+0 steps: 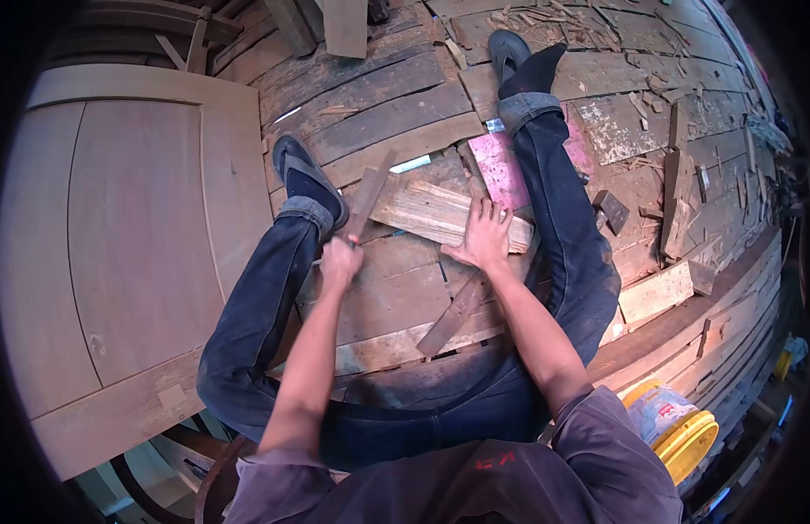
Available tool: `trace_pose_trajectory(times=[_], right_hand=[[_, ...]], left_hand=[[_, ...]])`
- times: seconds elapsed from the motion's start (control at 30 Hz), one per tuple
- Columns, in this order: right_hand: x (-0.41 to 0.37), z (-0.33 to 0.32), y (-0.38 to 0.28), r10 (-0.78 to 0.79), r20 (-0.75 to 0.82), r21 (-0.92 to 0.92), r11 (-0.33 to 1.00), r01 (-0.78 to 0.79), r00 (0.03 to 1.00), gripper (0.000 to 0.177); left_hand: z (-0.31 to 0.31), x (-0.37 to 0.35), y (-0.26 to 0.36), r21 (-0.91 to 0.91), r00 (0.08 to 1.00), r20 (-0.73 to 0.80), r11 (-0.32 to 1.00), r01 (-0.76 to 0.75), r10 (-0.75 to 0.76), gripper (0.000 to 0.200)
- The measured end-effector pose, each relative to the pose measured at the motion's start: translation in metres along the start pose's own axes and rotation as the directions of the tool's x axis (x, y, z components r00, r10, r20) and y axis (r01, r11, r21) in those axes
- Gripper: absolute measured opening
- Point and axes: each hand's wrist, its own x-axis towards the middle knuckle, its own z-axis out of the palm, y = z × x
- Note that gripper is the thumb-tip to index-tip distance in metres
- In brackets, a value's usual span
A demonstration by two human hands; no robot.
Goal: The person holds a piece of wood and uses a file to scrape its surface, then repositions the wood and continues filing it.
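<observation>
My left hand (341, 260) is closed around the handle of a handsaw (373, 196), its blade slanting up and away across the left end of a pale, rough board (431, 210). On the right part of that board lies my right hand (486, 234), fingers spread over its top and thumb out along the near side. From under the right hand a darker wooden strip (453, 319) runs toward my lap; how it meets the board is hidden. The saw's grip is mostly covered by my fingers.
My outstretched legs (562, 183) flank the work on the plank floor. A large panelled wooden door (143, 227) lies at left. Pink sheet (501, 170) sits beyond the board. Wood scraps (676, 192) and shavings litter the right, with a yellow-rimmed bucket (685, 445) near my right side.
</observation>
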Motion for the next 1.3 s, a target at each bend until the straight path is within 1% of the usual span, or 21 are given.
trace_pose_trajectory(times=[0.03, 0.07, 0.13, 0.17, 0.2, 0.23, 0.33, 0.43, 0.53, 0.57, 0.67, 0.7, 0.8, 0.9, 0.93, 1.0, 1.03, 1.1, 1.2, 1.27, 1.3], right_hand=[[-0.001, 0.001, 0.001, -0.001, -0.003, 0.0, 1.0, 0.001, 1.0, 0.125], [-0.002, 0.002, 0.002, -0.002, -0.004, 0.002, 1.0, 0.002, 1.0, 0.125], [-0.001, 0.003, -0.002, -0.006, -0.017, -0.003, 1.0, 0.006, 1.0, 0.124], [0.0, 0.003, -0.002, -0.008, -0.026, -0.012, 1.0, 0.008, 1.0, 0.124], [-0.001, 0.004, 0.0, -0.007, -0.031, -0.023, 1.0, 0.006, 0.999, 0.123], [0.0, 0.002, 0.0, 0.0, -0.019, -0.013, 1.0, -0.001, 1.0, 0.123], [0.002, -0.001, 0.0, 0.005, 0.004, 0.007, 1.0, -0.005, 1.0, 0.123], [0.0, 0.003, -0.001, -0.005, -0.019, 0.0, 1.0, 0.005, 1.0, 0.123], [0.0, 0.005, 0.001, -0.002, -0.017, -0.009, 1.0, 0.002, 1.0, 0.123], [0.002, 0.004, 0.002, -0.004, -0.012, -0.002, 1.0, 0.004, 1.0, 0.122], [0.002, 0.002, 0.001, 0.001, -0.007, 0.017, 1.0, -0.001, 1.0, 0.122], [0.002, 0.001, 0.0, 0.007, -0.001, 0.029, 1.0, -0.007, 1.0, 0.122], [0.004, -0.003, 0.001, 0.005, 0.005, 0.015, 1.0, -0.006, 1.0, 0.123], [-0.001, -0.001, -0.001, -0.013, -0.012, 0.009, 1.0, 0.013, 1.0, 0.124], [0.001, -0.001, 0.0, -0.016, -0.027, 0.006, 1.0, 0.016, 1.0, 0.124], [0.0, 0.0, 0.002, -0.006, 0.005, 0.01, 1.0, 0.006, 1.0, 0.123], [0.002, -0.002, 0.001, 0.001, 0.008, 0.017, 1.0, -0.001, 1.0, 0.123], [-0.002, 0.0, -0.002, 0.013, 0.02, 0.026, 1.0, -0.013, 1.0, 0.122], [0.006, -0.002, 0.003, -0.001, -0.002, 0.002, 1.0, 0.001, 1.0, 0.122], [0.0, 0.002, 0.001, -0.007, -0.016, -0.01, 1.0, 0.007, 1.0, 0.123], [0.001, -0.003, 0.0, 0.0, 0.023, -0.002, 1.0, 0.0, 1.0, 0.124]], left_hand=[[-0.011, 0.019, 0.01, 0.004, 0.999, 0.026, 0.999, 0.047, -0.047, 0.049], [-0.023, 0.031, 0.018, -0.005, 0.998, 0.043, 0.999, 0.054, -0.054, 0.047], [-0.022, 0.04, 0.019, -0.029, 0.999, 0.04, 0.999, 0.034, -0.033, 0.044], [-0.01, 0.04, 0.012, -0.061, 0.999, 0.019, 0.997, 0.045, -0.044, 0.043], [0.006, 0.033, 0.002, -0.093, 0.999, 0.003, 0.994, 0.054, -0.054, 0.042], [0.015, 0.017, -0.008, -0.131, 0.997, -0.048, 0.99, 0.049, -0.056, 0.042], [0.032, -0.015, -0.04, -0.184, 0.995, 0.031, 0.978, 0.101, -0.097, 0.044], [0.025, -0.022, -0.036, -0.097, 0.993, 0.069, 0.99, 0.105, -0.098, 0.045], [0.005, -0.005, -0.02, -0.104, 0.994, 0.034, 0.989, 0.106, -0.103, 0.042], [-0.002, -0.002, -0.017, -0.111, 1.0, 0.011, 0.994, 0.02, -0.019, 0.041], [0.0, 0.021, -0.005, -0.086, 0.998, 0.056, 0.996, 0.009, -0.004, 0.04], [0.013, 0.028, -0.014, -0.067, 0.996, 0.084, 0.997, -0.023, 0.028, 0.039], [0.009, -0.019, -0.019, -0.145, 0.998, 0.058, 0.989, -0.006, 0.015, 0.039], [0.016, -0.026, -0.035, -0.001, 0.979, 0.175, 0.994, 0.109, -0.107, 0.041], [0.01, -0.021, -0.032, -0.026, 0.985, 0.156, 0.997, 0.079, -0.074, 0.042], [0.003, -0.016, -0.026, -0.079, 0.991, 0.131, 0.996, 0.032, -0.022, 0.043], [0.009, 0.006, -0.021, -0.028, 0.995, 0.101, 1.0, 0.005, -0.002, 0.045], [-0.011, 0.022, 0.021, -0.023, 0.991, 0.135, 1.0, 0.003, 0.0, 0.046], [0.002, 0.021, 0.024, -0.041, 0.989, 0.142, 0.999, -0.024, 0.029, 0.046], [0.026, 0.001, -0.003, -0.063, 0.989, 0.144, 0.997, 0.035, -0.025, 0.044], [0.038, -0.011, -0.024, -0.056, 0.987, 0.151, 0.996, 0.066, -0.057, 0.044]])
